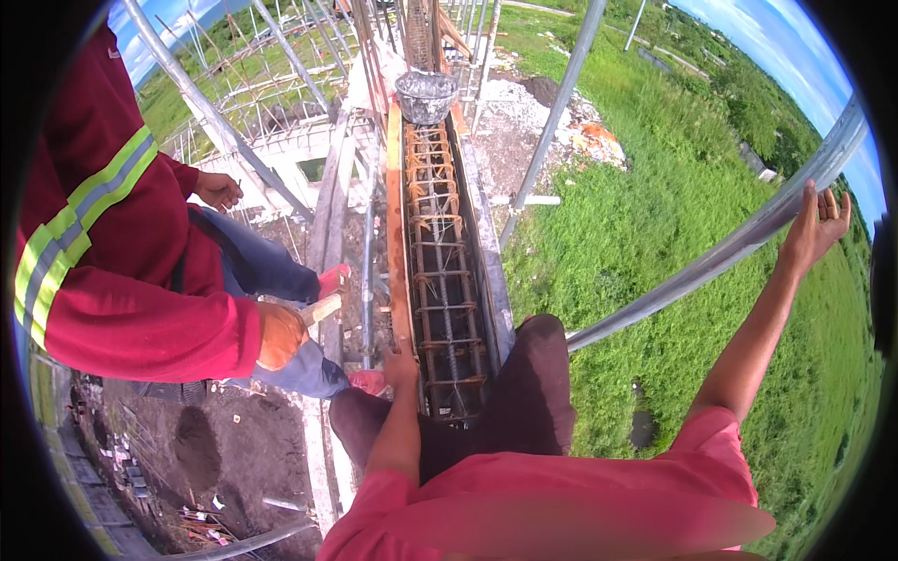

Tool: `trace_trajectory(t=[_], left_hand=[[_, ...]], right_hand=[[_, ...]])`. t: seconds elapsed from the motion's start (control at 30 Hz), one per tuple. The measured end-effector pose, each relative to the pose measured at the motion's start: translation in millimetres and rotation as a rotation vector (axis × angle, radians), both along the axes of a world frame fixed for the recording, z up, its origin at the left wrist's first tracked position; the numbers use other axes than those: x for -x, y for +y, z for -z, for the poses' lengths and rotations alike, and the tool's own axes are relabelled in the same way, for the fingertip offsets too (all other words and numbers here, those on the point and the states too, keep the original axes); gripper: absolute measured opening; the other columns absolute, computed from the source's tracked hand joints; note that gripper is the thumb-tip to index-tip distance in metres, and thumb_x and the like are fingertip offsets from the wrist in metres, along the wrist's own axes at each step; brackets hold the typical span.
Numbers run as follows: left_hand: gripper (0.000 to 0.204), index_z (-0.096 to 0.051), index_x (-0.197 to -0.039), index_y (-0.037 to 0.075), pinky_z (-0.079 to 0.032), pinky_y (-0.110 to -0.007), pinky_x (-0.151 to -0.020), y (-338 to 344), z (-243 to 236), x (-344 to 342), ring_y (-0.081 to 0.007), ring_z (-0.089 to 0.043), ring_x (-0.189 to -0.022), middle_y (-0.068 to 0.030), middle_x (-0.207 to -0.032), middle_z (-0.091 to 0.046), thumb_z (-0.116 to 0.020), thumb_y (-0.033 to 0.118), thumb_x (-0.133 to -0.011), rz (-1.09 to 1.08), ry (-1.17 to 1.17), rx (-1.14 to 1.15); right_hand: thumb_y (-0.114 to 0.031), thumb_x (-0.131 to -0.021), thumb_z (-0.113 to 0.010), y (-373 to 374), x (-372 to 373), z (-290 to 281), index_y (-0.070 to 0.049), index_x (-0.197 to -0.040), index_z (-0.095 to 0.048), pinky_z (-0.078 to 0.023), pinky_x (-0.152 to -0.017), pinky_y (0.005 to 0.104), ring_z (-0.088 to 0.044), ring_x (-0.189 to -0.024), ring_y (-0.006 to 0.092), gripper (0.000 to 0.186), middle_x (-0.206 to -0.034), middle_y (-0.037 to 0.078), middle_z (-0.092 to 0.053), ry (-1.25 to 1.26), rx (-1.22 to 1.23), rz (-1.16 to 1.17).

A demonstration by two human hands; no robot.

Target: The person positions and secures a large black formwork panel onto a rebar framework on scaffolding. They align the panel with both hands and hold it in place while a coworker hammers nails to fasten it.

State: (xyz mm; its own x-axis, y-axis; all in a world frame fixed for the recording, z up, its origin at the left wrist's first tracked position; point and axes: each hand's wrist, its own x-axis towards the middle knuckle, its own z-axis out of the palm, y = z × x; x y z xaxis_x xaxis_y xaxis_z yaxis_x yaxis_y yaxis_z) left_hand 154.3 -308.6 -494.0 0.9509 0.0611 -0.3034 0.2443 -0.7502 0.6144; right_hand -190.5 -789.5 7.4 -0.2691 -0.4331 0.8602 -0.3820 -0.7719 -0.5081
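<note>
My left hand (402, 366) grips the top edge of an orange-brown formwork board (397, 243), close to my knee; its fingers are partly hidden. Between this board and the opposite formwork side (486, 243) lies a long rebar cage (440, 280) with square ties. My right hand (818, 224) is raised at the far right. Its thumb side touches a slanting metal pole (720, 248), while the fingers stay apart and loosely bent, not wrapped round it. A black bucket (427, 98), smeared grey, sits over the far end of the cage.
At left, a co-worker in a red reflective-striped top holds a light wooden piece (321, 309) in a gloved hand (281, 335). Upright poles (552, 122) flank the beam. Ground lies well below: grass (636, 243) to the right, dark soil (196, 449) at lower left.
</note>
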Motion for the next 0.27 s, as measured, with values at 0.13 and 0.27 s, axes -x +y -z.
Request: trace_trajectory(t=[0.13, 0.27], left_hand=[[0.079, -0.061, -0.131, -0.005, -0.047, -0.056, -0.101, 0.5, 6.6, -3.2, -0.0476, -0.063, -0.118, -0.0316, -0.125, -0.066, -0.050, 0.065, -0.096, 0.022, 0.002, -0.036], [0.082, -0.057, -0.135, -0.005, -0.047, -0.056, -0.101, 4.4, 10.0, -10.1, -0.0482, -0.063, -0.119, -0.0327, -0.127, -0.064, -0.049, 0.067, -0.096, 0.079, 0.036, -0.022]], right_hand=[[-0.041, -0.096, -0.073, -51.1, 29.5, -83.5, 0.000, -0.145, -0.047, -0.052, -0.099, 0.0338, -0.067, -0.113, 0.0261, 0.069, -0.137, 0.021, -0.064, 0.100, -0.235, -0.479], [-0.040, -0.099, -0.067, -130.7, 59.3, -171.8, 0.002, -0.142, -0.049, -0.049, -0.106, 0.0446, -0.063, -0.125, 0.0311, 0.063, -0.140, 0.022, -0.062, 0.206, -0.310, -0.921]])
